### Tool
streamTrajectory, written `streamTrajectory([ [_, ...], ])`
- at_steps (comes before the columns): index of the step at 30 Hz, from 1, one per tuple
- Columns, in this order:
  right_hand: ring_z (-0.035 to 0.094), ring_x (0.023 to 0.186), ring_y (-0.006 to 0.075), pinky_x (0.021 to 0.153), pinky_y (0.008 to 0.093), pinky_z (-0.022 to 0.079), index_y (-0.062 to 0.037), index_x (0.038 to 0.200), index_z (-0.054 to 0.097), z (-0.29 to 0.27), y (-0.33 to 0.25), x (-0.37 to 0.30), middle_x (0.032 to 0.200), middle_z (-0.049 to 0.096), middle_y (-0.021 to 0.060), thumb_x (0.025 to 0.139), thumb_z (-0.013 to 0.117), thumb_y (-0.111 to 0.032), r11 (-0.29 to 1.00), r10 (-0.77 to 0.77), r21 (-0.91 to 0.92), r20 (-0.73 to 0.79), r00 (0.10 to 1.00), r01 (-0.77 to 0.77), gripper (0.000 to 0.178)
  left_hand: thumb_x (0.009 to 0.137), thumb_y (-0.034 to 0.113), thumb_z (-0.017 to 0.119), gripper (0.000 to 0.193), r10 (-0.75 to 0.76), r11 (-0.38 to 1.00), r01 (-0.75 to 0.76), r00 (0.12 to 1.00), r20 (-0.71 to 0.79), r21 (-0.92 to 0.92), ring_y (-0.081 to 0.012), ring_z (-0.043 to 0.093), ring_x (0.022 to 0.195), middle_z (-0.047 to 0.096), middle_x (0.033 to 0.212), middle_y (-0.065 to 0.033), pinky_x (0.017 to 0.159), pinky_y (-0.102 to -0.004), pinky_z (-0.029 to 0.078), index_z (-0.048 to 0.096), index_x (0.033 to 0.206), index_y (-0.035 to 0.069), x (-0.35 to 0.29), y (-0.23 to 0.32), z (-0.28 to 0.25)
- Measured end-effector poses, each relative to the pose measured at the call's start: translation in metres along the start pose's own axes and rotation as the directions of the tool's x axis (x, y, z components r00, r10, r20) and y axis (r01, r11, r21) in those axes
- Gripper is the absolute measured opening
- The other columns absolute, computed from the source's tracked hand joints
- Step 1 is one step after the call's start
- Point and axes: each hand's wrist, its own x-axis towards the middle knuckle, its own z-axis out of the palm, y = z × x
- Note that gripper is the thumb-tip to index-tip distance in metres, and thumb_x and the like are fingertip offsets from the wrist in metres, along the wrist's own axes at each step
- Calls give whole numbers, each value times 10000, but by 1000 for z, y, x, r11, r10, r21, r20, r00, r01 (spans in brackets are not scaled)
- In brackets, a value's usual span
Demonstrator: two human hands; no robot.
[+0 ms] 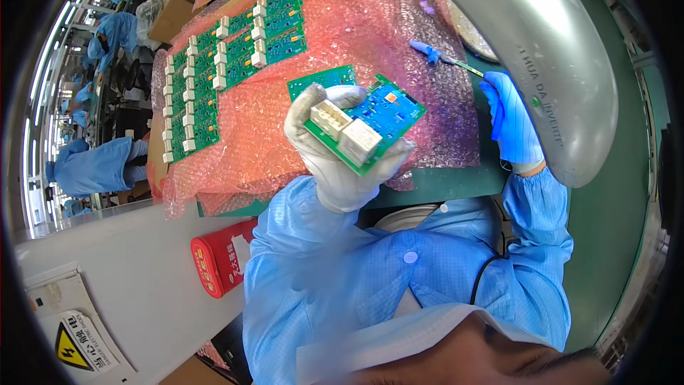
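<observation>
Two hands in view, both mine, well apart. My left hand [335, 153], in a white glove, is clamped around a green circuit board [367, 125] and holds it raised above the surface, component side up toward the camera. The fingers grip its lower left end, where two white block connectors sit. My right hand [511, 117], in a blue glove, is off to the right, closed around a thin brush [445, 57]; its handle runs up and left, and the blue tip rests over the pink bubble wrap [285, 121].

The board lies up and right of the left palm. Its long axis runs from lower left to upper right, the free end with the blue patch pointing toward the right hand. The left hand holds it; the right is near but not touching, and the brush tip sits beyond the board's far corner.

Further out, rows of similar green boards [228, 64] lie flat on the bubble wrap. A curved grey lamp hood [556, 64] overhangs the right side. A red can [221, 260] stands at the near edge.
</observation>
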Motion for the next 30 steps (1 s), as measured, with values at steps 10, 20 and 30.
streamTrajectory([
  [10,618,779,341,657,446,475,-86,971,596,14,-23,34,819,588,135,849,569,-107,910,-20,-393,273,962,131,127,574,267,981,1182,206,969,-213,976,74,121,-233,576,1071,529,1197,-132,932,-398,490,188,1436,107,-4,-2,-8],
  [20,641,730,340,615,460,497,-104,954,587,31,-14,53,788,599,139,865,557,-119,642,-253,-661,296,921,389,96,598,316,969,1114,315,939,-319,948,51,128,-246,599,1038,547,1167,-151,903,-407,498,247,1405,56,-5,-2,-4],
  [30,652,793,334,671,415,512,-139,1107,673,7,-35,15,908,650,126,893,615,-55,719,-587,-445,22,809,534,238,612,171,957,1048,314,932,-350,909,273,92,-277,626,1031,540,1205,-180,878,-399,532,253,1380,59,-17,-20,21],
])
